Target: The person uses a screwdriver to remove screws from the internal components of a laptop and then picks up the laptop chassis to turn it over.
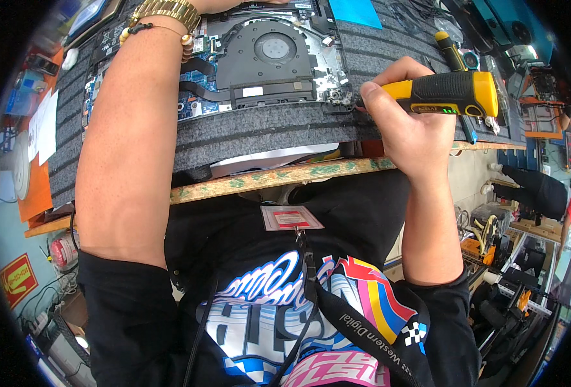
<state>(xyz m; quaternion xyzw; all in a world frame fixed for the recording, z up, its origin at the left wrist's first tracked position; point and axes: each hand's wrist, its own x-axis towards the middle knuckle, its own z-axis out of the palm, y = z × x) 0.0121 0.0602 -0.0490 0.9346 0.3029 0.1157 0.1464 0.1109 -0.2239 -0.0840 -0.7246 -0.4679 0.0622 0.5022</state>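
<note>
An opened laptop (202,106) lies on a ribbed grey mat, its inner boards and ribbon cables showing. A large black cooling fan (276,51) sits in the middle of it. My right hand (417,138) is wrapped round a yellow and black electric screwdriver (446,93) with small green lights. The tool lies nearly level, its front end pointing left at the laptop's near right corner; I cannot tell whether the tip touches. My left hand (224,5) reaches over the laptop's far side, mostly cut off by the upper edge, so its fingers are hidden.
The grey mat (247,132) covers the bench up to its worn wooden front edge (285,173). Beyond my right hand stands another yellow and black tool (450,50). A blue sheet (356,11) lies at the back. White papers (44,126) are at the left.
</note>
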